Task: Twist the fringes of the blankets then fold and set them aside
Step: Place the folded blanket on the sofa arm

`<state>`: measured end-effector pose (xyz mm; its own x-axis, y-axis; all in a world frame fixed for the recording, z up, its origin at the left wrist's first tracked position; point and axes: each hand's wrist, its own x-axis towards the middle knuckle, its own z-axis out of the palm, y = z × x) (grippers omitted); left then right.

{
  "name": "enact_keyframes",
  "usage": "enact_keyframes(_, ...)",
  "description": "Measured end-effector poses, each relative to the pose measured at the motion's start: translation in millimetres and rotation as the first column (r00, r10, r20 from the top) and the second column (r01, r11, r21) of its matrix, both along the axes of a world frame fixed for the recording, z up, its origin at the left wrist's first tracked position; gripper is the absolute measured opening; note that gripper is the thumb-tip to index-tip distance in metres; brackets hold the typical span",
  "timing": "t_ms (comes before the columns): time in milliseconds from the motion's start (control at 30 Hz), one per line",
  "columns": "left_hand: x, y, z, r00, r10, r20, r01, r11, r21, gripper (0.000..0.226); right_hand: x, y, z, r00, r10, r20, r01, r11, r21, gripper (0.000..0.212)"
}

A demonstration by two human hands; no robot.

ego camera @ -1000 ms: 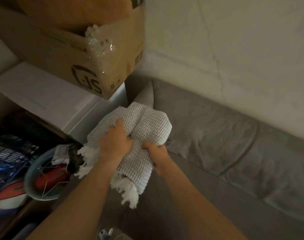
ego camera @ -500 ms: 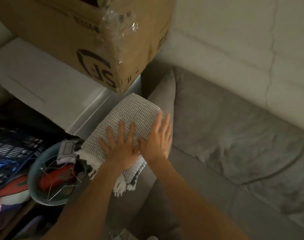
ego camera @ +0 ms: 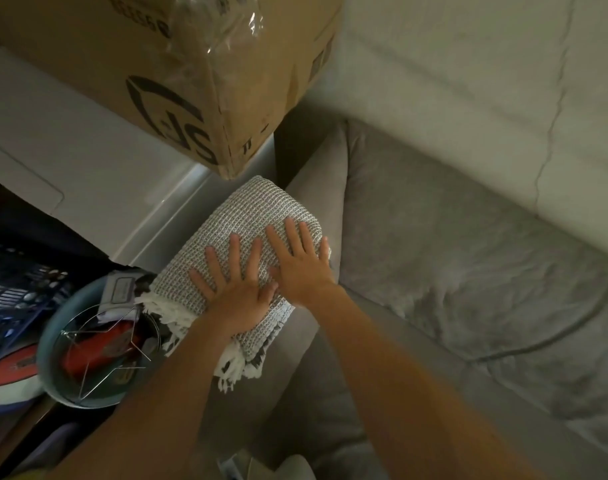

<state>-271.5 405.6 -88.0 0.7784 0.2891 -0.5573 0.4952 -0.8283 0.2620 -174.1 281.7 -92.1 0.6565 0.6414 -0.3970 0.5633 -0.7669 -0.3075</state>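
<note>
A folded grey-white waffle-weave blanket [ego camera: 257, 209] lies on the grey sofa armrest [ego camera: 316, 174]. Its white fringe [ego camera: 236, 365] hangs over the near edge, and more fringe [ego camera: 164, 308] spills out at its left corner. My left hand [ego camera: 238, 282] rests flat on the blanket's near half, fingers spread. Beside it, my right hand [ego camera: 300, 265] also presses flat on the blanket, fingers spread, close to the right edge. Neither hand grips anything.
A cardboard box [ego camera: 205, 67] overhangs a white cabinet [ego camera: 70, 161] just behind the blanket. Left of the armrest stands a teal bowl [ego camera: 53, 344] holding a red item and a wire star. Grey sofa cushions [ego camera: 468, 258] stretch right, against a pale wall [ego camera: 468, 81].
One second ago both hands gripped the bundled blanket in the air. It now lies flat on the armrest, and both hands have let go and lie open on top.
</note>
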Motion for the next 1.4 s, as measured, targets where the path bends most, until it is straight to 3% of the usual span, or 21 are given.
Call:
enact_keyframes(100,-5,-7,7,1.000,0.001,0.018,-0.001,1.000,0.019,0.079,-3,-4,17,0.999,-0.031,0.009,0.031,0.998,0.052,0.087)
enact_keyframes(200,-14,-27,20,0.997,0.016,0.076,-0.022,0.997,0.075,0.079,-21,-22,41,0.986,-0.163,0.045,0.151,0.969,0.198,0.089)
enact_keyframes(300,-25,-46,36,0.995,0.031,0.098,-0.040,0.995,0.090,0.079,-30,-49,61,0.938,-0.328,-0.114,0.347,0.873,0.343,0.080)
enact_keyframes(433,-38,-58,45,0.997,0.062,0.041,-0.065,0.995,0.075,0.081,-18,-78,64,0.779,-0.489,-0.393,0.616,0.715,0.332,0.057)
enact_keyframes(533,-31,-63,45,0.993,0.112,0.024,-0.113,0.991,0.077,0.083,-13,-85,59,0.684,-0.460,-0.566,0.702,0.626,0.341,0.055)
enact_keyframes(700,-28,-59,35,0.987,0.151,0.058,-0.153,0.988,0.030,0.094,0,-76,60,0.657,-0.354,-0.665,0.738,0.481,0.473,0.053)
enact_keyframes(767,-36,-49,26,0.980,0.160,0.118,-0.165,0.986,0.027,0.092,19,-68,60,0.627,-0.347,-0.698,0.750,0.512,0.419,0.049)
enact_keyframes(833,-42,-39,17,0.974,0.175,0.142,-0.179,0.984,0.018,0.101,36,-60,63,0.651,-0.320,-0.688,0.696,0.614,0.372,0.022)
enact_keyframes(867,-43,-37,15,0.976,0.176,0.127,-0.180,0.983,0.022,0.108,42,-57,65,0.681,-0.301,-0.667,0.651,0.665,0.365,0.017)
enact_keyframes(900,-43,-35,11,0.979,0.175,0.104,-0.179,0.983,0.034,0.114,47,-53,63,0.729,-0.276,-0.627,0.595,0.708,0.380,0.030)
enact_keyframes(967,-40,-37,9,0.981,0.182,0.072,-0.185,0.982,0.040,0.122,51,-44,61,0.890,-0.221,-0.397,0.413,0.760,0.501,0.038)
enact_keyframes(1033,-34,-41,8,0.979,0.200,0.045,-0.201,0.979,0.021,0.128,45,-36,60,0.962,-0.141,-0.235,0.261,0.728,0.634,0.026)
enact_keyframes(1100,-30,-44,8,0.979,0.204,-0.001,-0.204,0.979,0.032,0.137,34,-28,62,0.971,-0.056,-0.234,0.212,0.654,0.726,0.022)
enact_keyframes(1167,-30,-42,7,0.981,0.194,-0.021,-0.193,0.980,0.050,0.140,27,-24,60,0.981,0.008,-0.194,0.142,0.651,0.745,0.020)
enact_keyframes(1233,-32,-41,5,0.980,0.197,-0.012,-0.196,0.980,0.040,0.136,30,-26,56,0.998,0.070,0.012,-0.062,0.784,0.617,0.038)
enact_keyframes(1300,-33,-41,4,0.979,0.204,0.009,-0.205,0.978,0.030,0.129,38,-34,55,0.967,0.145,0.210,-0.209,0.922,0.325,0.051)
enact_keyframes(1400,-30,-43,4,0.976,0.218,0.023,-0.218,0.976,0.007,0.120,42,-49,53,0.928,0.175,0.328,-0.197,0.980,0.033,0.059)
